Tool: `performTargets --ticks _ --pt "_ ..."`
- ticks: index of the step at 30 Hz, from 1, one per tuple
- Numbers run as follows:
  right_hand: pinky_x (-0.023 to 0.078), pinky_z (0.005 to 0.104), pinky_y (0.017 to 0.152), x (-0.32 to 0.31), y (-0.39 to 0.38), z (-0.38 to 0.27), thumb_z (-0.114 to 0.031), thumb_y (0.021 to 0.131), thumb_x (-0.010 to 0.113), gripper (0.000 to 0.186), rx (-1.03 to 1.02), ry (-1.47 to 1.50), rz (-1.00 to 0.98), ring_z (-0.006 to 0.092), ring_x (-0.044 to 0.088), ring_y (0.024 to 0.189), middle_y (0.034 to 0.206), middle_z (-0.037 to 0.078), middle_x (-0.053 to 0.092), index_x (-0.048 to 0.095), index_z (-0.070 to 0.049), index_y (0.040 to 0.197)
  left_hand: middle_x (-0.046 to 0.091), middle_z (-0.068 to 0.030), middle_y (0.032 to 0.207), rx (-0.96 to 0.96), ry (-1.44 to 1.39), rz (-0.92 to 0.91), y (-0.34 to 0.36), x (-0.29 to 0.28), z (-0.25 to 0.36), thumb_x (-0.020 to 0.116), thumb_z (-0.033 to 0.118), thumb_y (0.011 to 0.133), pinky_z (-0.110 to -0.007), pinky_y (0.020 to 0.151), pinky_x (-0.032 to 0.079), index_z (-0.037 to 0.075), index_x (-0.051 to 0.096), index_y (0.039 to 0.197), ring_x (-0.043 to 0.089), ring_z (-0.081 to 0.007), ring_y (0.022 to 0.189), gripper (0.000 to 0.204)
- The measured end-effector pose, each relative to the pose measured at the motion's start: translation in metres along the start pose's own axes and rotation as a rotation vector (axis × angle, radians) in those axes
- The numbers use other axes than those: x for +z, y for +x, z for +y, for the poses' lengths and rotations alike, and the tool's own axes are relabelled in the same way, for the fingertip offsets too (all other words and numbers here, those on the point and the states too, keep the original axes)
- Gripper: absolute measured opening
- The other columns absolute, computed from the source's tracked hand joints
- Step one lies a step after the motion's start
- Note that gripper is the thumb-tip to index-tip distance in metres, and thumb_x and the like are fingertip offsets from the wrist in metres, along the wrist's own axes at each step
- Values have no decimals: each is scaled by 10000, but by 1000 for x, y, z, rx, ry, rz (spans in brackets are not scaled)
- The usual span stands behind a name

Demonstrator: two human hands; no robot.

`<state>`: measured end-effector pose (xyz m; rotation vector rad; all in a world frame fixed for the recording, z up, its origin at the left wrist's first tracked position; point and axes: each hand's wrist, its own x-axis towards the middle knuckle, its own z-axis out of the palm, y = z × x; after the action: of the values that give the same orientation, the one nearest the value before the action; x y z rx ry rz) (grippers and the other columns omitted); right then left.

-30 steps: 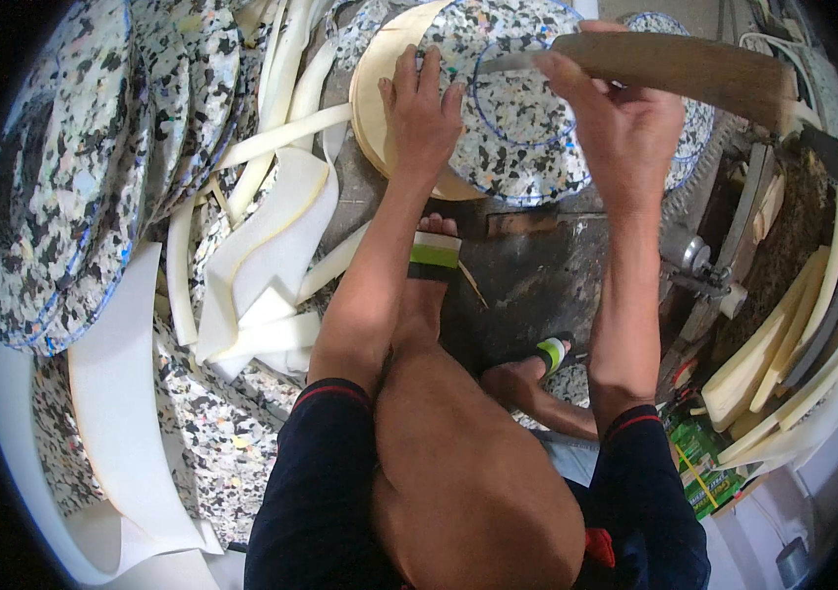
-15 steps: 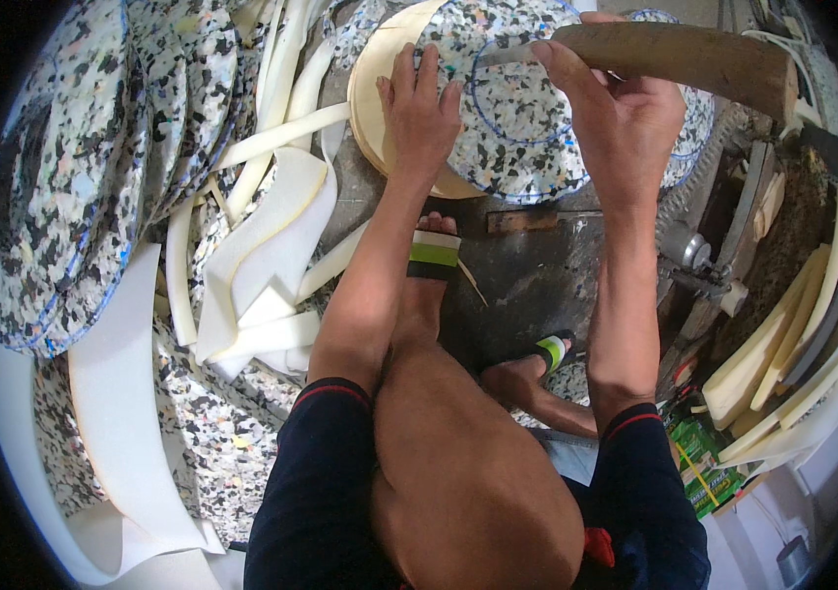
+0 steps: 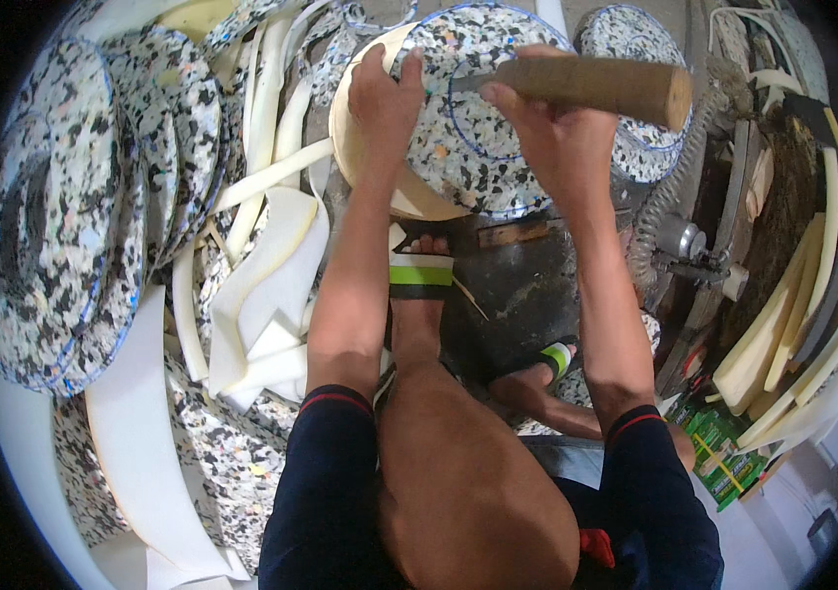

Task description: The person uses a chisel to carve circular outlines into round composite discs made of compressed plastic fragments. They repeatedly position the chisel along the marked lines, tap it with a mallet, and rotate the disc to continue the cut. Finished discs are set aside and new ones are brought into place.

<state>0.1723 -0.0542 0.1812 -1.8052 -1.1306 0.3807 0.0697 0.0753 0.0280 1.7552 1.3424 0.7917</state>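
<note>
A round disc of speckled multicoloured foam (image 3: 473, 172) with blue-marked outlines lies ahead of me, over a pale yellow round piece (image 3: 345, 118) that shows along its left side. My left hand (image 3: 385, 103) rests at the disc's left edge, fingers stretched out and slightly apart, holding nothing. Above the disc's right side, my right hand (image 3: 562, 138) is closed around a knife (image 3: 601, 88) with a thick wooden handle. Its short grey blade points left over the inner blue circle; whether the tip touches the foam I cannot tell.
Speckled foam discs (image 3: 75, 216) are stacked at left, beside white foam offcuts (image 3: 271, 256). Another disc (image 3: 635, 59) lies far right. A coiled hose (image 3: 647, 221), metal fitting (image 3: 680, 236) and yellowish foam strips (image 3: 773, 324) stand at right. My sandalled foot (image 3: 422, 275) is below the disc.
My right hand and the knife have shifted left and lower in view, and the handle now appears more level. My left hand stays at the disc's left edge. The whole view has shifted slightly.
</note>
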Motion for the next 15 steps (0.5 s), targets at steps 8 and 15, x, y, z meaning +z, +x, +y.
performTargets --ticks 8,15 --pt "554 320 782 -38 -26 -44 -78 844 829 363 -243 -222 -10 206 687 848 983 73 713 663 -34 1165 738 -218 976 -356 -329 -295 -24 -20 14 735 525 894 -413 833 526 -67 709 1039 712 -334 918 610" --pt "556 316 853 -54 -31 -54 -5 810 832 404 4 -113 -354 168 698 984 1136 92 730 693 -47 1187 712 -224 970 -464 -340 -255 -102 -44 24 691 386 973 -418 847 514 -71 672 1095 690 -364 923 474"
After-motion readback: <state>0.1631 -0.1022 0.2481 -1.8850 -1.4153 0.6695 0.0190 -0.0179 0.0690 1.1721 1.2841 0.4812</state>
